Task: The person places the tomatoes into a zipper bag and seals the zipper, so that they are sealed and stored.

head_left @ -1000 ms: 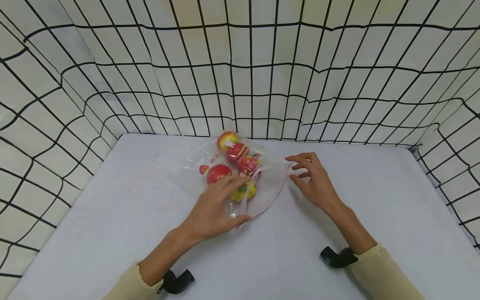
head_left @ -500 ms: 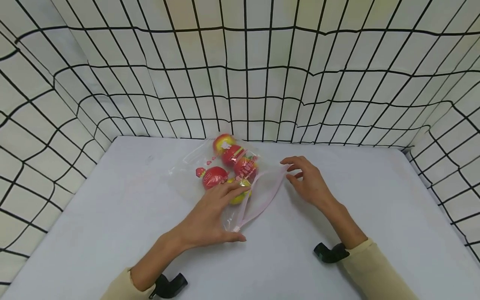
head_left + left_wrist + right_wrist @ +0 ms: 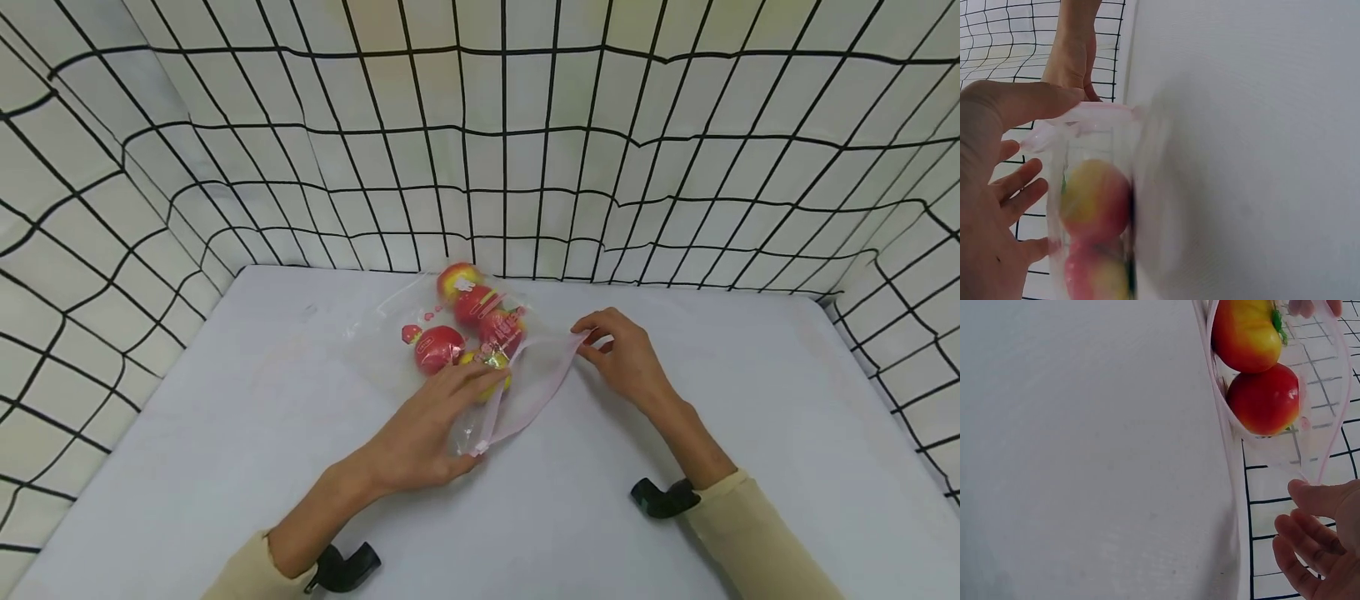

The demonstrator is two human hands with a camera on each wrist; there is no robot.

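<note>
A clear zip bag with a pink-edged mouth lies on the white table, its mouth parted and facing right. Inside are several red and yellow apple-like fruits, seen close up as a yellow-red fruit in the left wrist view and a red fruit in the right wrist view. My left hand rests over the bag's near side, fingers extended on it and thumb by the near corner of the mouth. My right hand pinches the mouth's far corner between thumb and index finger.
A black wire grid stands behind the table and along both sides. Black curved pieces stick out at both sleeve cuffs. The bag's far end lies close to the table's back edge.
My left thumb moves off the rim toward me, then back to the near corner. My right fingers close on the far corner. The bag stays in about the same place.
</note>
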